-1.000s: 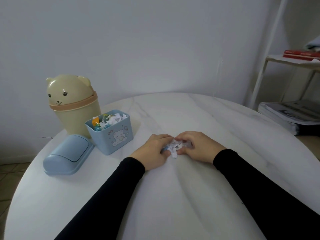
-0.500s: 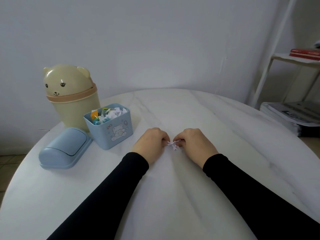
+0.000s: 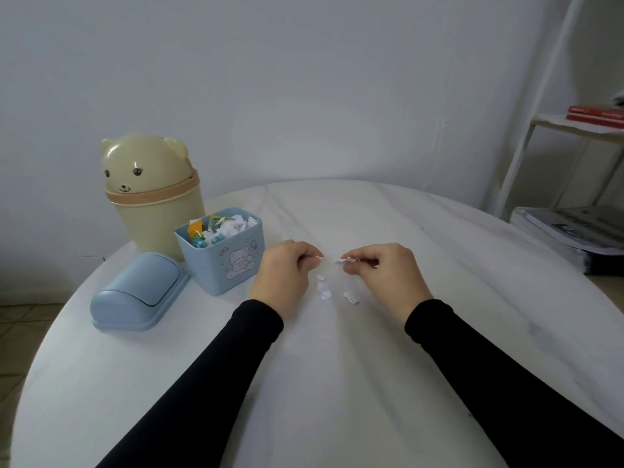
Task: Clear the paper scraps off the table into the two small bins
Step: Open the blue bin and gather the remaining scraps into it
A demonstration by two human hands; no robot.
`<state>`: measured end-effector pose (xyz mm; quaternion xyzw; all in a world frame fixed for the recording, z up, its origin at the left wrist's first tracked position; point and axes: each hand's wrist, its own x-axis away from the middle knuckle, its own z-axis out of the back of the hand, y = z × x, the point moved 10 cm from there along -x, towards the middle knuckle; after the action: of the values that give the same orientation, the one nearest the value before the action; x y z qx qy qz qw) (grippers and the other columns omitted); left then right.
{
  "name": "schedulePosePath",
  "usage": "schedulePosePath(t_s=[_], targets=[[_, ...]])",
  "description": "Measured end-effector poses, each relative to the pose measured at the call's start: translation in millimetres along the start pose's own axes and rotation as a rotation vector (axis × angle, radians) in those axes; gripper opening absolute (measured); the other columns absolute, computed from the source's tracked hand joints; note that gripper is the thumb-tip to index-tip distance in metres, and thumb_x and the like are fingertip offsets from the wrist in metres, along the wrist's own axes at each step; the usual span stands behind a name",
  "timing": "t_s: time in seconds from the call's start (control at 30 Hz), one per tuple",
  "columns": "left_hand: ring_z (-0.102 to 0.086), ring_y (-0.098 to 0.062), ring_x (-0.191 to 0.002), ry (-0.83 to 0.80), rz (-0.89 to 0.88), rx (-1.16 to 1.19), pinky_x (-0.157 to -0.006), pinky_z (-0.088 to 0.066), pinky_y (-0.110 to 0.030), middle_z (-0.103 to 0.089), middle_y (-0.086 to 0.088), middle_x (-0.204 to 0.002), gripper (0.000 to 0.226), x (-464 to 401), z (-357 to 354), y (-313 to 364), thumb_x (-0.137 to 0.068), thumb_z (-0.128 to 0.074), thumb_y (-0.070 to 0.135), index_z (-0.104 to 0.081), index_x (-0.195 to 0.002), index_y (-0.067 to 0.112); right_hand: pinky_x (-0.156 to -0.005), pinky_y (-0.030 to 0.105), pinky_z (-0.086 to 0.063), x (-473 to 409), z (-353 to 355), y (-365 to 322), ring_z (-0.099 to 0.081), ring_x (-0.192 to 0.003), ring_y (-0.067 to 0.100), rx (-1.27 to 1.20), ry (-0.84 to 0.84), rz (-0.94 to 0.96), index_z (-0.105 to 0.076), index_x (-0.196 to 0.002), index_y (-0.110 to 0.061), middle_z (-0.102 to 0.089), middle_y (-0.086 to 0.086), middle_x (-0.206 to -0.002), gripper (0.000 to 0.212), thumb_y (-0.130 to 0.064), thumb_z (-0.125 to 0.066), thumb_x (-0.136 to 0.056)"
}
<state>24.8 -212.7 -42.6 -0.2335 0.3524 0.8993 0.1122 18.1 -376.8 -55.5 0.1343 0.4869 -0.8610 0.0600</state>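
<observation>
At about ten o'clock on the white round surface [image 3: 337, 383] stands the beige bear-faced bin [image 3: 153, 194], its domed lid on. Just in front of it, toward nine o'clock, the blue lid [image 3: 138, 293] lies off to itself, flat on the surface. Beside that, touching the bear bin's front, is the open blue bin [image 3: 221, 251] — already heaped with white and coloured scraps.

My left hand [image 3: 287, 273] sits just right of the blue bin, fingers curled, the grip pinching a small white paper bit [image 3: 319, 257] at the fingertips. Between my hands, a few torn paper scraps [image 3: 324, 290] lie loose on the surface, with one more scrap [image 3: 351, 296] a little to the right, nearer my other wrist.

My right hand [image 3: 381, 275] is curled too, its grip pinching a white paper strip [image 3: 341, 260] that points toward the left hand; the two pinched pieces are apart, not touching.

Out at two o'clock, beyond the surface's edge, a stack of magazines [image 3: 570, 231] lies below a white shelf [image 3: 580, 128] carrying red books [image 3: 596, 116].
</observation>
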Motion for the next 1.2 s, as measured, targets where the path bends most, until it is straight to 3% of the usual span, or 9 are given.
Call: schedulePosePath(t_s=[0.23, 0.37, 0.43, 0.6, 0.7, 0.87, 1.0, 1.1, 1.2], targets=[[-0.057, -0.013, -0.078, 0.180, -0.064, -0.038, -0.068, -0.037, -0.010, -0.066, 0.000, -0.084, 0.010, -28.9, 82.8, 9.6, -0.085, -0.064, 0.005, -0.074, -0.088, 0.008, -0.063, 0.000, -0.042, -33.2, -22.5, -56.9, -0.059, -0.061, -0.009, -0.123, 0.006, 0.082, -0.077, -0.092, -0.011, -0.069, -0.007, -0.075, 0.015, -0.007, -0.072, -0.078], [-0.056, -0.009, -0.064, 0.246, 0.027, -0.005, -0.060, -0.039, -0.004, -0.064, 0.005, -0.073, 0.009, -42.1, 128.6, -27.1, -0.084, -0.066, 0.007, -0.074, -0.085, 0.011, -0.061, -0.002, -0.038, -57.7, -63.1, -111.9, -0.059, -0.072, 0.003, -0.028, -0.078, 0.197, -0.076, -0.097, -0.009, -0.068, -0.002, -0.082, 0.018, -0.007, -0.072, -0.079], [-0.054, -0.001, -0.059, 0.253, 0.127, 0.036, -0.055, -0.039, 0.000, -0.062, 0.008, -0.068, 0.008, -44.3, 138.4, -53.8, -0.083, -0.067, 0.009, -0.073, -0.085, 0.013, -0.065, 0.005, -0.040, -66.7, -90.5, -132.8, -0.060, -0.080, 0.007, 0.050, -0.146, 0.232, -0.074, -0.101, -0.007, -0.071, 0.004, -0.090, 0.021, -0.007, -0.071, -0.081], [-0.056, -0.005, -0.063, 0.182, 0.201, 0.030, -0.054, -0.042, -0.002, -0.066, -0.001, -0.079, 0.011, -50.6, 135.1, -78.1, -0.086, -0.065, 0.009, -0.073, -0.093, 0.008, -0.073, 0.020, -0.041, -81.0, -131.4, -143.6, -0.065, -0.092, 0.020, 0.248, -0.247, 0.231, -0.072, -0.107, -0.008, -0.071, 0.012, -0.104, 0.022, -0.010, -0.066, -0.086], [-0.058, -0.010, -0.074, 0.039, 0.189, -0.076, -0.064, -0.042, -0.013, -0.070, -0.002, -0.090, 0.017, -57.5, 127.8, -83.4, -0.089, -0.061, 0.014, -0.072, -0.101, 0.013, -0.077, 0.021, -0.042, -83.2, -140.1, -142.8, -0.065, -0.098, 0.021, 0.311, -0.308, 0.239, -0.070, -0.113, -0.010, -0.070, 0.011, -0.109, 0.027, -0.014, -0.065, -0.087], [-0.058, -0.004, -0.072, -0.142, 0.156, -0.122, -0.065, -0.041, -0.011, -0.068, 0.005, -0.088, 0.021, -64.7, 125.6, -83.3, -0.087, -0.063, 0.018, -0.072, -0.106, 0.020, -0.082, 0.019, -0.041, -83.9, -141.2, -144.1, -0.063, -0.105, 0.015, 0.270, -0.376, 0.260, -0.065, -0.121, -0.015, -0.068, 0.006, -0.116, 0.035, -0.013, -0.065, -0.086], [-0.055, 0.004, -0.064, -0.145, 0.153, -0.090, -0.050, -0.041, 0.000, -0.064, 0.008, -0.081, 0.021, -65.3, 127.2, -82.2, -0.082, -0.070, 0.018, -0.072, -0.103, 0.017, -0.078, 0.019, -0.040, -86.0, -140.5, -143.5, -0.060, -0.090, 0.010, 0.255, -0.348, 0.277, -0.069, -0.115, -0.016, -0.068, 0.000, -0.110, 0.033, -0.011, -0.068, -0.082], [-0.054, 0.003, -0.056, -0.081, 0.148, -0.068, -0.047, -0.041, -0.001, -0.063, 0.007, -0.073, 0.013, -64.8, 132.8, -80.6, -0.077, -0.075, 0.014, -0.072, -0.089, 0.014, -0.062, 0.018, -0.038, -88.2, -137.3, -142.0, -0.053, -0.072, 0.004, 0.292, -0.302, 0.286, -0.071, -0.104, -0.020, -0.066, -0.004, -0.099, 0.028, -0.017, -0.075, -0.076], [-0.054, 0.000, -0.053, -0.047, 0.127, -0.072, -0.047, -0.041, -0.003, -0.064, 0.004, -0.065, 0.008, -63.9, 134.0, -77.5, -0.073, -0.077, 0.009, -0.072, -0.075, 0.015, -0.058, 0.018, -0.036, -88.5, -133.5, -143.9, -0.050, -0.063, -0.001, 0.342, -0.274, 0.309, -0.070, -0.099, -0.022, -0.064, -0.009, -0.086, 0.024, -0.018, -0.075, -0.076]])
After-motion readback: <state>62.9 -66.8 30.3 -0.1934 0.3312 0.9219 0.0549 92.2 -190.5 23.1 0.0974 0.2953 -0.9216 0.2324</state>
